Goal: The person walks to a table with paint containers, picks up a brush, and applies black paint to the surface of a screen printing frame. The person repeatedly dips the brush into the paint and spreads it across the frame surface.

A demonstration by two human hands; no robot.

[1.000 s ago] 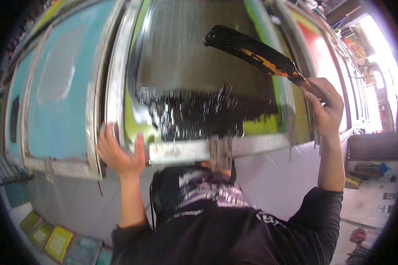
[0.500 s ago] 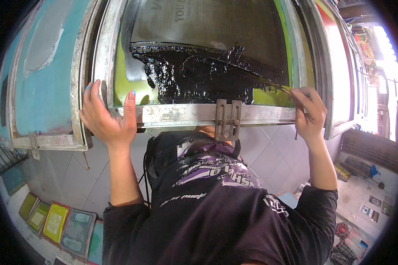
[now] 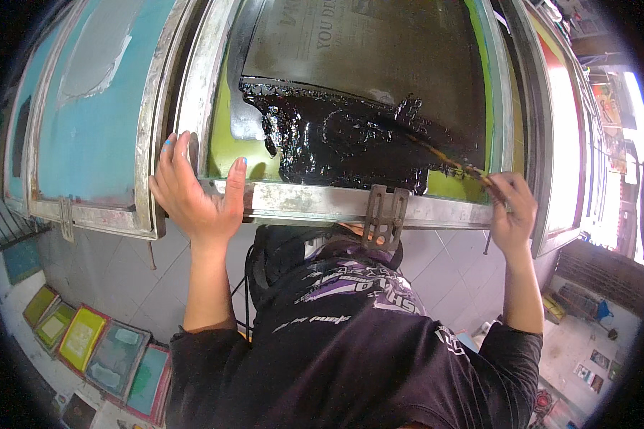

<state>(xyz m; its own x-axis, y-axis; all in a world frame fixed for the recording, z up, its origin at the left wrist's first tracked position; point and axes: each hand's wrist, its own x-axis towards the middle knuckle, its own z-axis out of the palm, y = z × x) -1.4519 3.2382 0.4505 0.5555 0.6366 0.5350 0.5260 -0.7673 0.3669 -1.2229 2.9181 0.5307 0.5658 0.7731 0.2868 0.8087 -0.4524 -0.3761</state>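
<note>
My left hand (image 3: 197, 193) rests against the silver corner of a screen-printing frame (image 3: 286, 198), its fingers and thumb spread. Inside the frame, a glossy mass of black ink (image 3: 322, 143) covers the lower part of the mesh, with green (image 3: 452, 182) at its edges and darker grey-brown mesh above. My right hand (image 3: 511, 204) grips a dark, orange-streaked spatula (image 3: 444, 157) by its end at the frame's lower right; the blade lies in the ink, its far end hard to make out. A metal slotted bracket (image 3: 385, 214) sits on the frame's near bar.
A turquoise-meshed frame (image 3: 93, 150) stands to the left, a red-and-white one (image 3: 558, 129) to the right. Below are a tiled floor (image 3: 136, 279) and several small coloured screens (image 3: 82, 336) at lower left. A cluttered pale surface (image 3: 579, 350) lies at lower right.
The spatula, raised over the screen a second ago, has come down into the ink along with my right hand. My left hand stays at the frame corner; the view has shifted slightly.
</note>
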